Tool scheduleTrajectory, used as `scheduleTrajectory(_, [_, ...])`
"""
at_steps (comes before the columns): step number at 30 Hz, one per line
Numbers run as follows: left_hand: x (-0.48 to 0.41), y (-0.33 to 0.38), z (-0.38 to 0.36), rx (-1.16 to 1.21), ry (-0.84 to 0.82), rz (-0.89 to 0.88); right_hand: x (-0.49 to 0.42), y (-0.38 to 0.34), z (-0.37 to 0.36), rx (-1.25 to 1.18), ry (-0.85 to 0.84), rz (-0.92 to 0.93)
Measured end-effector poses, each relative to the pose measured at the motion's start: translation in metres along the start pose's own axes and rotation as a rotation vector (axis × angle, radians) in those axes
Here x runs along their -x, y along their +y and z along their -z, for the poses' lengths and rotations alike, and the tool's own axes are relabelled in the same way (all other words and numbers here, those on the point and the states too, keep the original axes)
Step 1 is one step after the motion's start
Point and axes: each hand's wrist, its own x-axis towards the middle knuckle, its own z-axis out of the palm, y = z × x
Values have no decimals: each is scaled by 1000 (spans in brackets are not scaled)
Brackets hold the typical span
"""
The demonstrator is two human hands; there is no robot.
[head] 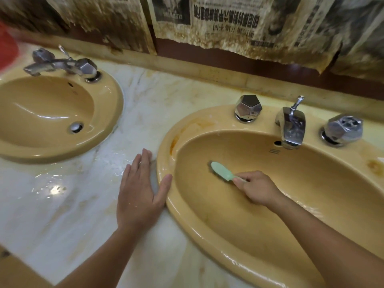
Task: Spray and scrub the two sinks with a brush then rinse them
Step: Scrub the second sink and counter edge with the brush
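Two tan oval sinks are set in a wet marble counter [68, 196]. The right sink [187, 227] has orange stains on its left rim. My right hand [257, 189] grips the handle of a pale green brush [222, 172], whose head lies against the left inner wall of that basin. My left hand [140, 191] rests flat on the counter, fingers straight, thumb touching the right sink's rim. The left sink [108, 113] looks shiny and wet, with its drain showing.
A chrome tap [292, 126] with two faceted knobs [248, 108] [342, 128] stands behind the right sink. Another chrome tap [62, 63] sits behind the left sink. Stained newspaper sheets [228, 21] hang on the wall. A red object [7, 46] is at the far left.
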Motion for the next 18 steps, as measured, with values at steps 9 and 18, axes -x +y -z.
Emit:
scheduleTrajectory(9, [0,1,0,-4,5,2,0,-11,-3,-50,61,23])
scheduleTrajectory(18, [0,2,1,-10,-3,9,-1,-18,-7,-121,-158,33])
